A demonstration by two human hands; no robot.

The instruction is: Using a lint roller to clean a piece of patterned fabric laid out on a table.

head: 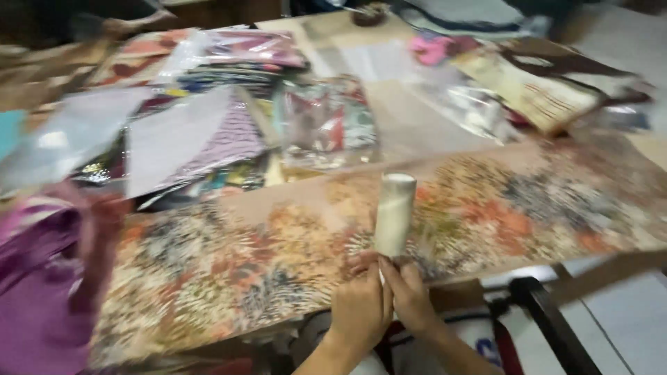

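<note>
A cream cardboard tube [395,214] stands upright on a long patterned cloth [486,208] in orange, brown and grey that covers the near part of the table. My left hand [359,305] and my right hand [408,295] are pressed together at the tube's lower end, fingers closed around its base. The picture is blurred by motion, so the exact grip is hard to make out.
Several clear plastic packets of folded fabric [326,125] lie piled across the far side of the table. A purple garment [38,278] hangs at the left edge. A pink item [431,48] and a patterned folded cloth [549,83] lie far right. A dark stand [549,319] is below.
</note>
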